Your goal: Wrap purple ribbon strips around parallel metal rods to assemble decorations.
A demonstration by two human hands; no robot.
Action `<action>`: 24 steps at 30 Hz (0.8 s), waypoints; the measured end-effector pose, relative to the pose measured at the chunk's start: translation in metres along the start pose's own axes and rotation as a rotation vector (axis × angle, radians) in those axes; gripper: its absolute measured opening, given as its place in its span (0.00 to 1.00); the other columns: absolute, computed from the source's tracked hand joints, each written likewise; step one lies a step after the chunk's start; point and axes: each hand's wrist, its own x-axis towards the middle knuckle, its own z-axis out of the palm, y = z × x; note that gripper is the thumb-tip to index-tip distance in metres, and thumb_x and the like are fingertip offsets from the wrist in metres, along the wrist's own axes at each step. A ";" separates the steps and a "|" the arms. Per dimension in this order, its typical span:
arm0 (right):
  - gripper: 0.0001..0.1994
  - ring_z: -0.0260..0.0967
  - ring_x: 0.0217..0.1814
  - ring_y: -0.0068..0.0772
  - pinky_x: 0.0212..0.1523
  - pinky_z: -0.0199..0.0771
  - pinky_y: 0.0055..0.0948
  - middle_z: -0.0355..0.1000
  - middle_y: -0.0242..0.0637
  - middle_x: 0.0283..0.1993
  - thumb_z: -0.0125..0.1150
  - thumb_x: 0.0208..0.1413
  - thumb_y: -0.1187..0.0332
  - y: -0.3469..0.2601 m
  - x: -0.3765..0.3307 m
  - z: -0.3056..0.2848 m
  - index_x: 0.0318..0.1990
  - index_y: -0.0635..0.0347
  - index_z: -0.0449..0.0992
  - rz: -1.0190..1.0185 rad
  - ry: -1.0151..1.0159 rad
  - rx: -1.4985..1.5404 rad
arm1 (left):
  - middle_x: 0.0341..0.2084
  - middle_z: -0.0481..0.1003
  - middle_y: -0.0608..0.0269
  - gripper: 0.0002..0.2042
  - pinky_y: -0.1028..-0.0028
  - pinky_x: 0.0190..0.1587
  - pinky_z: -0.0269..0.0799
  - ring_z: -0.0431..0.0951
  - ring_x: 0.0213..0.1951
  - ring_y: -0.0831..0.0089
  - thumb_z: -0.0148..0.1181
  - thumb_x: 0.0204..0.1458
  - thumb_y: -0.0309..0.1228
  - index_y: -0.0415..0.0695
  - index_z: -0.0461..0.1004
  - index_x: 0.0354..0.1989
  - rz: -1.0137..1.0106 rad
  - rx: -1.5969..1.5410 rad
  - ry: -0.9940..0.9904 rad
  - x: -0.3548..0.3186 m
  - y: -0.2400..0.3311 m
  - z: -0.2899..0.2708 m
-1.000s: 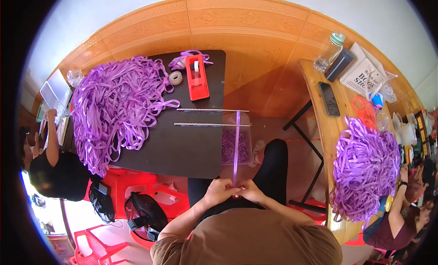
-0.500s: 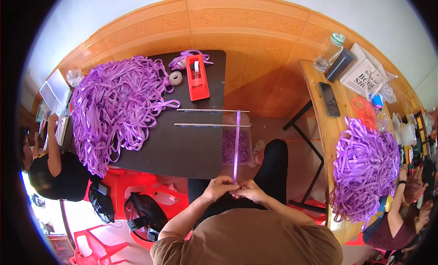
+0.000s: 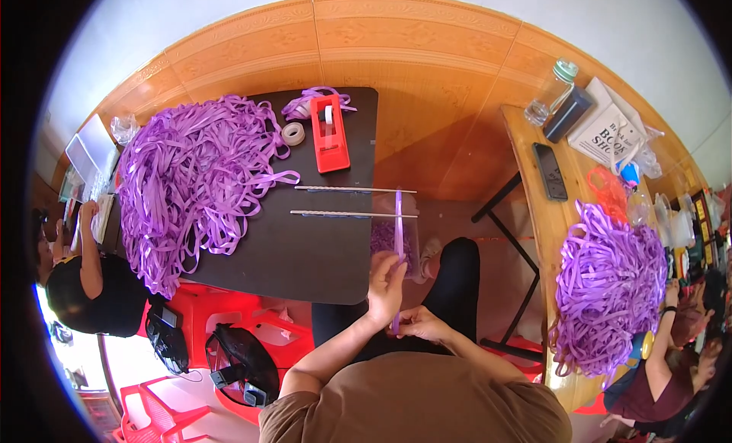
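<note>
A narrow purple ribbon [image 3: 398, 231] runs from two thin metal rods down toward my lap. Side by side, the far rod [image 3: 343, 188] and the near rod [image 3: 343, 213] stick out past the right edge of the dark table. My left hand [image 3: 386, 288] is closed around the ribbon a little below the near rod, its fingers pointing away from me. Lower down, my right hand [image 3: 419, 324] pinches the ribbon close to my body. A see-through bin [image 3: 412, 248] with purple ribbon pieces stands beneath the rod ends, partly hidden by my left hand.
The dark table [image 3: 305, 264] bears a big purple ribbon heap [image 3: 194, 176], a red tape dispenser [image 3: 330, 142] and a tape roll [image 3: 293, 133]. Rightward, a wooden table [image 3: 526, 149] holds another ribbon pile [image 3: 610, 290], a phone [image 3: 550, 171] and bottles. Red stools and other people are at both sides.
My left hand has left its place beside the right hand and moved up along the ribbon, toward the rods. My right hand still pinches the ribbon low down, slightly farther right.
</note>
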 end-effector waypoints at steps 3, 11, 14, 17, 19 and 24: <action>0.10 0.71 0.37 0.24 0.40 0.71 0.21 0.76 0.37 0.35 0.63 0.52 0.71 0.004 0.001 -0.004 0.39 0.68 0.77 -0.031 -0.033 -0.021 | 0.39 0.73 0.62 0.14 0.83 0.34 0.66 0.70 0.30 0.82 0.53 0.55 0.20 0.40 0.71 0.50 0.138 0.117 0.039 0.007 -0.005 0.006; 0.10 0.69 0.36 0.22 0.40 0.70 0.23 0.75 0.34 0.33 0.64 0.52 0.70 0.001 0.004 -0.009 0.38 0.68 0.78 -0.069 -0.066 -0.034 | 0.38 0.76 0.58 0.20 0.79 0.35 0.71 0.75 0.30 0.77 0.45 0.61 0.25 0.42 0.58 0.63 -0.363 -0.430 -0.067 0.014 0.012 0.005; 0.12 0.69 0.34 0.21 0.39 0.69 0.22 0.75 0.33 0.33 0.65 0.51 0.68 -0.005 0.007 -0.009 0.38 0.68 0.78 -0.034 -0.044 -0.142 | 0.31 0.77 0.59 0.15 0.78 0.30 0.70 0.76 0.27 0.74 0.47 0.61 0.31 0.39 0.67 0.55 -0.675 -0.597 -0.159 0.017 0.009 0.000; 0.13 0.69 0.34 0.21 0.38 0.69 0.22 0.75 0.34 0.33 0.66 0.51 0.66 -0.006 0.010 -0.011 0.38 0.68 0.77 0.006 -0.063 -0.179 | 0.29 0.76 0.61 0.15 0.79 0.28 0.68 0.75 0.25 0.75 0.48 0.61 0.32 0.40 0.68 0.55 -0.690 -0.590 -0.194 0.014 0.005 -0.003; 0.13 0.70 0.34 0.21 0.38 0.70 0.21 0.75 0.34 0.33 0.64 0.52 0.67 -0.005 0.011 -0.010 0.39 0.68 0.77 0.006 -0.068 -0.145 | 0.28 0.75 0.62 0.15 0.79 0.27 0.67 0.74 0.24 0.76 0.48 0.61 0.32 0.40 0.69 0.53 -0.679 -0.598 -0.193 0.011 0.005 -0.005; 0.11 0.70 0.36 0.21 0.39 0.70 0.21 0.75 0.33 0.34 0.61 0.54 0.68 0.007 0.017 -0.036 0.41 0.67 0.76 -0.065 -0.092 -0.202 | 0.24 0.73 0.65 0.12 0.80 0.24 0.63 0.70 0.21 0.79 0.48 0.61 0.32 0.41 0.72 0.49 -0.677 -0.642 -0.172 0.007 0.008 -0.006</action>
